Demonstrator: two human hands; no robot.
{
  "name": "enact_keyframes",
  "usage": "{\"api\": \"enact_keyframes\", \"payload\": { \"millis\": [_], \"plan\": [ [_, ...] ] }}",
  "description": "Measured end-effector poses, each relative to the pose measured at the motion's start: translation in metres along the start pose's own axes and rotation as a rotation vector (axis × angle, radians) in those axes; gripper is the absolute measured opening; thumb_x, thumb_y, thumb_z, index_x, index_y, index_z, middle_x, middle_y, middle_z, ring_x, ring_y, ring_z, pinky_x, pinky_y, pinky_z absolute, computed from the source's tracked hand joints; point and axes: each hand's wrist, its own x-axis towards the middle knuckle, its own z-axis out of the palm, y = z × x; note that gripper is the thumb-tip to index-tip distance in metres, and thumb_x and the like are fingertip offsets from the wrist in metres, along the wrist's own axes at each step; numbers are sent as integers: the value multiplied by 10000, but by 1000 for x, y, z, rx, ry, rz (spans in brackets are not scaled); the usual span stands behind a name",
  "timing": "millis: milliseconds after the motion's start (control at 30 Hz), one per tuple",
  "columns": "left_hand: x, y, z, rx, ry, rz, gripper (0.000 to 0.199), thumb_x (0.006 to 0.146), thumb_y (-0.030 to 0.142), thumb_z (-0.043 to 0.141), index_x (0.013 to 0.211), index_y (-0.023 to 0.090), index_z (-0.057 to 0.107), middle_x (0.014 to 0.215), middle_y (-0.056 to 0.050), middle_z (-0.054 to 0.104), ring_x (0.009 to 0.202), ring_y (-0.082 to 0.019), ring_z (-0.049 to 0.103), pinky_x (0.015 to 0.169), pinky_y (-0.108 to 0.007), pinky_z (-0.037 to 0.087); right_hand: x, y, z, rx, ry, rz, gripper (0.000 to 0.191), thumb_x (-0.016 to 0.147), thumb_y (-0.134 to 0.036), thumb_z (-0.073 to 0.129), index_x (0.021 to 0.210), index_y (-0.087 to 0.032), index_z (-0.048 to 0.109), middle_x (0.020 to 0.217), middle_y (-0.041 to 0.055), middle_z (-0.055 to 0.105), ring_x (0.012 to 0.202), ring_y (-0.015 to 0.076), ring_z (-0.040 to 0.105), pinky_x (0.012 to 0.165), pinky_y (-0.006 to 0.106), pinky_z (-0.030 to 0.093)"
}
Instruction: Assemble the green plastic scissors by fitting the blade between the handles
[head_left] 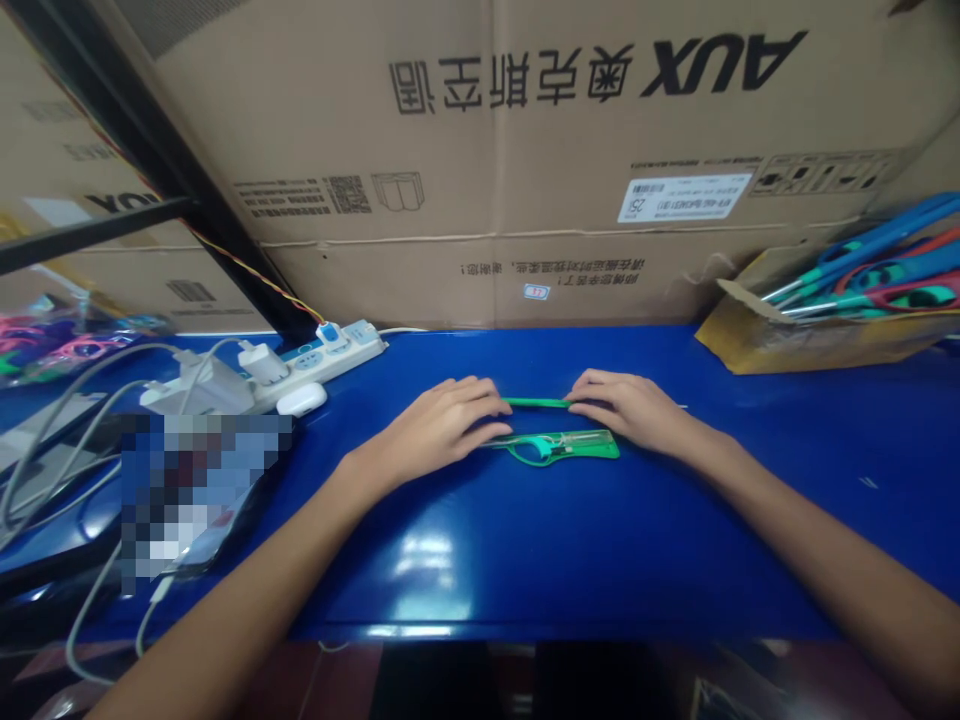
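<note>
Forearms angled in from both sides, left hand (457, 420) and right hand (628, 405) knuckles-up, each grip pinching one end of green strip (536, 402), just beyond green lighter shell (600, 449) on worktop (600, 560).

Saw a smooth, glossy table (600, 560), shiny plastic in the green strip (535, 403) and looped piece (589, 450), matt cardboard in the carton (525, 210) along its back edge, smooth plastic in the power strip (360, 347) toward its back left corner.

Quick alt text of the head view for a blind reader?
Left hand and right hand hold a thin green piece between them at a blue table; a green casing lies nearer the wearer. Power strip left, box of colourful parts right.
</note>
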Motion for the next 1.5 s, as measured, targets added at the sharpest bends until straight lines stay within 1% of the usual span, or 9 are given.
{"api": "enact_keyframes", "payload": {
  "millis": [200,433,533,667,833,967,1167,1333,1500],
  "plan": [
    [2,-1,1,128,207,-72,469,1032,438,472,1409,162,509,1412,-145,536,1280,-271,490,1051,-447,410,-6,-24,-19,-209,320,-64,311,1049,-353,440,1151,-242,712,1173,85,666,792,164,653,634,312,483],
    [7,15,8,-20,332,-110,439,1074,336,385,1486,200,444,1155,-98,649,1018,-210,571,905,-378,446,-7,-60,-22,199,719,162,417,951,-413,622,1350,-289,608,1115,74,721,631,153,590,593,344,535],
    [12,30,17,-181,486,-134,466,1072,307,386,1534,248,369,1148,-88,612,1028,-203,565,923,-370,470,-5,-74,-15,352,657,213,430,901,-482,672,1277,-274,678,983,43,763,508,127,508,513,337,518],
    [16,46,27,-142,383,-64,534,1071,334,372,1575,216,239,1277,-129,585,1137,-229,568,952,-384,486,-3,-85,-7,408,593,112,387,915,-401,682,1262,-229,687,1122,67,743,678,165,636,672,369,590],
    [18,46,30,50,348,5,333,1059,357,399,1220,133,587,1225,-160,638,1196,-288,566,985,-453,466,1,-86,-7,359,615,-68,239,946,-265,656,1176,-241,715,1204,83,673,1034,215,658,896,400,564],
    [16,41,23,19,330,-33,304,1068,268,349,1057,171,637,1070,-101,691,996,-242,634,888,-410,483,1,-81,-7,263,487,-107,359,943,-338,665,1297,-279,653,1273,103,610,809,167,640,742,385,577],
    [11,39,12,-332,197,6,229,1063,259,415,1124,185,623,1122,-61,682,1078,-198,609,960,-360,461,-3,-65,-13,126,376,-158,268,1000,-325,572,1237,-260,676,1332,97,616,959,193,679,757,353,589],
    [13,40,20,-711,256,-136,187,991,304,586,951,168,708,966,-29,734,916,-175,674,902,-308,507,-6,-62,-11,64,290,-198,438,959,-434,625,1333,-206,619,1316,106,663,1030,225,710,809,344,605],
    [13,34,22,-1039,160,-213,278,972,350,604,1176,193,709,1182,-76,729,1093,-213,674,1013,-364,510,-7,-57,-12,-3,320,-177,307,1019,-297,538,1282,-188,655,1161,59,742,955,200,730,783,324,594]
  ]
}}
